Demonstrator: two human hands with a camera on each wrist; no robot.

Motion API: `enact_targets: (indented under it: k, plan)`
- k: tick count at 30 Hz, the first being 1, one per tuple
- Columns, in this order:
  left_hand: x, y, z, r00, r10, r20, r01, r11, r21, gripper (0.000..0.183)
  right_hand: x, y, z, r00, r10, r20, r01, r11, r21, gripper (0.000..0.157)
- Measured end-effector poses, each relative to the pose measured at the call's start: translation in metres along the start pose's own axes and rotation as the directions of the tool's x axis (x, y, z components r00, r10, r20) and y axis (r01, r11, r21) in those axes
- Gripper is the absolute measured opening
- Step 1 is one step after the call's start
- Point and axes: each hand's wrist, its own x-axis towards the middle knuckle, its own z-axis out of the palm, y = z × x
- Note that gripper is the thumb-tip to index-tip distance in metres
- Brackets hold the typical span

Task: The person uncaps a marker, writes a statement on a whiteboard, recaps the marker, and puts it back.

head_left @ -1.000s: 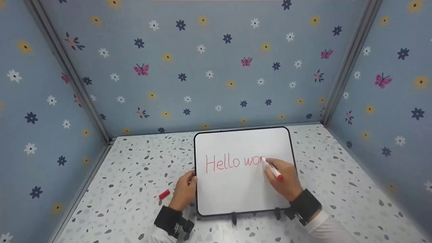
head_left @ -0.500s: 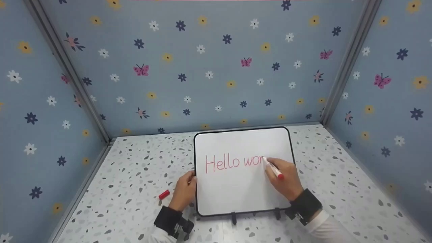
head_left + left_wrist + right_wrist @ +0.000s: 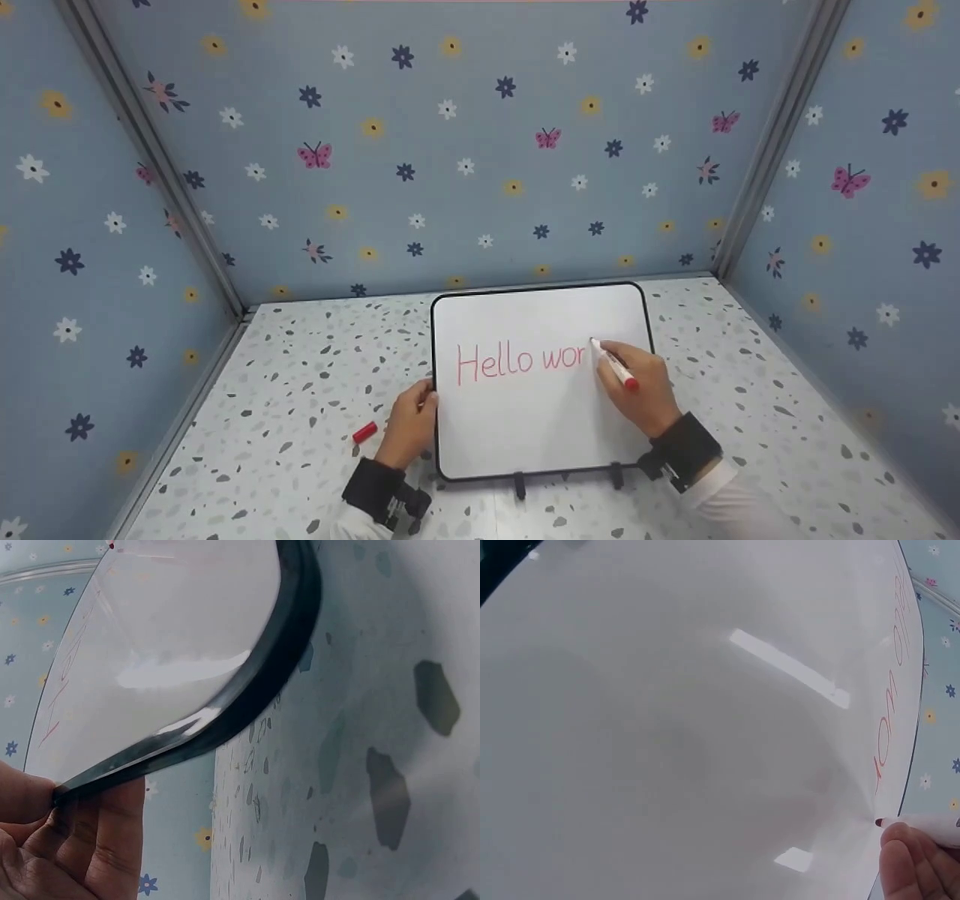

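A white board (image 3: 517, 427) with a black frame stands tilted back on small black feet. Red handwriting (image 3: 521, 361) across its upper half reads "Hello wor". My left hand (image 3: 409, 421) grips the board's left edge; in the left wrist view the thumb (image 3: 26, 795) lies on the front and the fingers are behind. My right hand (image 3: 637, 386) pinches a white marker (image 3: 615, 364) with a red end, its tip just right of the "r". In the right wrist view the uncapped marker tip (image 3: 880, 823) is right at the board's surface.
A red marker cap (image 3: 365, 432) lies on the speckled table (image 3: 300, 375) to the left of my left hand. Black feet (image 3: 520, 484) stick out under the board's lower edge. Flower-patterned walls (image 3: 480, 150) enclose the table at the back and both sides.
My right hand has moved the marker slightly right and up, away from the end of the "r". My left hand and the board have stayed put.
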Motion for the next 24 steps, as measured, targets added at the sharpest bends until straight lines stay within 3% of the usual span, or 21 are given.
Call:
enact_targets:
  k: [12, 24]
  plan:
    - [-0.0007, 0.0010, -0.0005, 1.000, -0.016, 0.005, 0.016, 1.000, 0.007, 0.037, 0.0072, -0.0009, -0.0006, 0.999, -0.008, 0.033, 0.008, 1.000, 0.002, 0.022]
    - [-0.0005, 0.0004, -0.0001, 1.000, -0.013, -0.009, 0.013, 1.000, 0.008, 0.036, 0.0023, -0.0032, -0.0014, 0.998, -0.008, 0.061, 0.009, 1.000, -0.023, 0.021]
